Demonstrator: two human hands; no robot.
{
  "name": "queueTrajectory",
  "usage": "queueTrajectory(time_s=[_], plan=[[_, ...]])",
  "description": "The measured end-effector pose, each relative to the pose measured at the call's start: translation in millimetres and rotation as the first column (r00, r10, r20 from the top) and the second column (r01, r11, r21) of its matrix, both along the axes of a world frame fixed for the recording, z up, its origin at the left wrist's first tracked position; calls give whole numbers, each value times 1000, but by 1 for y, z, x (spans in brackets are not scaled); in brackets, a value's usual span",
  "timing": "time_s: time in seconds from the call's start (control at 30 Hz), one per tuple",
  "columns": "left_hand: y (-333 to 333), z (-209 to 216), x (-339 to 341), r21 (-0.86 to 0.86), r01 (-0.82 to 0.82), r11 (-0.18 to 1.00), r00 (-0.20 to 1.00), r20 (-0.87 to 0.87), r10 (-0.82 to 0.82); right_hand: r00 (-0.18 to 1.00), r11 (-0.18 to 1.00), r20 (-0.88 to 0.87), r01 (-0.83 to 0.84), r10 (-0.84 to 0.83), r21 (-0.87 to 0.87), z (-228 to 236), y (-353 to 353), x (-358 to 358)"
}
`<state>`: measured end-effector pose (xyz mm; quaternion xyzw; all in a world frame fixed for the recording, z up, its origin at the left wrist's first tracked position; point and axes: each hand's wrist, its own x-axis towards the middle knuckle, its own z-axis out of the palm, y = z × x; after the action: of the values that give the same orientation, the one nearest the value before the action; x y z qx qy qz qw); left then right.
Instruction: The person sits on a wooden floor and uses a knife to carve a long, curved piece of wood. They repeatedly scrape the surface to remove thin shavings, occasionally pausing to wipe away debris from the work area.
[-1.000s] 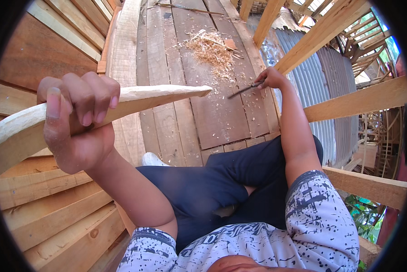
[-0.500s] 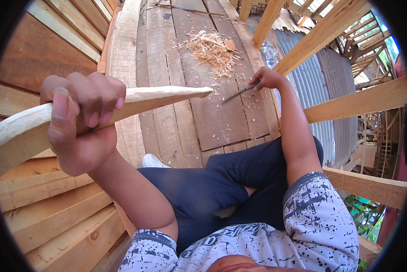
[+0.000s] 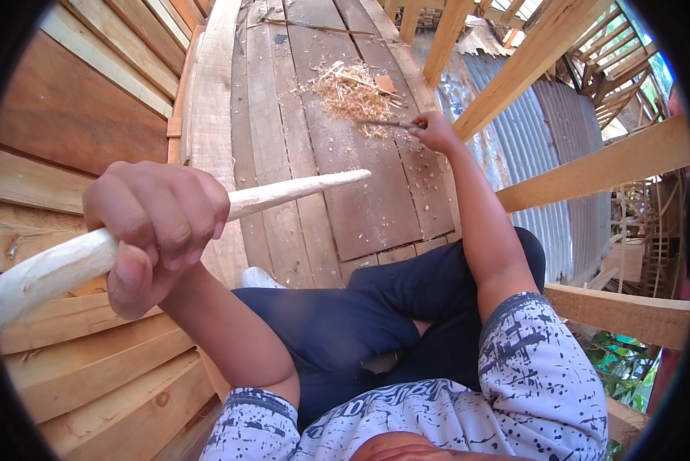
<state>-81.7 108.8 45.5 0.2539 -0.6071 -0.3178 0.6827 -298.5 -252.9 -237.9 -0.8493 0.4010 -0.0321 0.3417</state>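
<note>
My left hand point(image 3: 157, 223) is closed around a long, pale, curved piece of carved wood point(image 3: 291, 190), raised at the left. Its tapered tip points right over the floor, while the thicker end runs out past the lower left of the view. Farther off to the right, my right arm is stretched forward. In that right hand point(image 3: 437, 132), closed on its handle, is a slim dark knife point(image 3: 383, 122). The blade points left at the near edge of a heap of wood shavings point(image 3: 353, 88), apart from the carved wood.
I sit on a plank floor point(image 3: 368, 207) strewn with chips. Wooden boards point(image 3: 91, 369) line the left side. Timber rails point(image 3: 606, 161) run along the right, with a corrugated metal sheet point(image 3: 514, 154) beyond. A thin wood strip point(image 3: 322, 28) lies at the far end.
My right hand has moved forward and left, bringing the knife to the shavings. The carved wood has rolled in my left hand and dropped slightly, showing more of its pale rounded face.
</note>
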Motion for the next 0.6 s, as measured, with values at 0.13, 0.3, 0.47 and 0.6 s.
queueTrajectory(time_s=[0.13, 0.3, 0.47, 0.6], plan=[[-6, -4, -1, -25, -6, 1000, 1000, -24, 5, 986, 971, 113, 95, -122, 219, 42, 29, 31], [-17, -15, -16, 94, -277, 956, 953, -97, 286, 775, 845, 612, -427, 159, 322, 97, 124, 72], [-30, -14, -31, 158, -587, 794, 762, -221, 608, 655, 884, 737, -430, 166, 183, 117, 198, 87], [11, -14, -46, 172, -858, 485, 509, 152, 847, 650, 839, 759, -392, -38, 377, 107, 211, 88]])
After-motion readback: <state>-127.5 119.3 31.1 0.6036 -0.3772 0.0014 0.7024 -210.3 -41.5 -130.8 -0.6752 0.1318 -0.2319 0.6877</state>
